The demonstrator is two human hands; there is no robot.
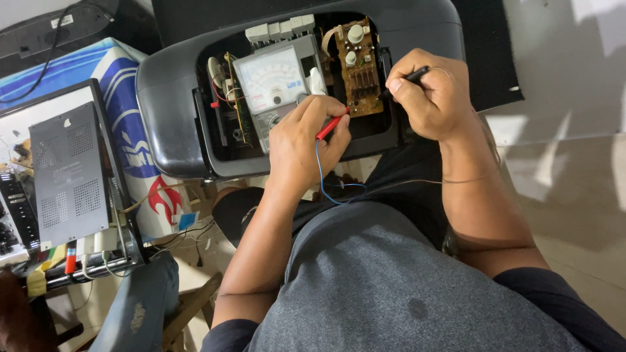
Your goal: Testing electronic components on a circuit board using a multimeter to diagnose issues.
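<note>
Pale floor tiles (574, 163) lie to the right of the seated person, and a dark mat (482, 45) sits beneath the work. An open black plastic appliance casing (169, 98) rests across the person's lap, its cavity facing up. Inside it lie a grey analogue multimeter with a white dial (274, 81) and, just to its right, a brown rectangular circuit board (357, 68) whose long axis runs away from the person. Left hand (306, 140): clenched around a red test probe (331, 125), its tip angled up and right towards the lower left corner of the board; contact cannot be confirmed. A blue lead (321, 176) trails from this probe down towards the lap. Right hand (430, 91): closed in a pen grip on a black test probe (407, 77), pointing left at the board's right edge. The board therefore lies between the two hands, both close to it, the probes converging from opposite sides. To the left stand a grey perforated metal panel (65, 173) and a blue and white printed carton (124, 78).
</note>
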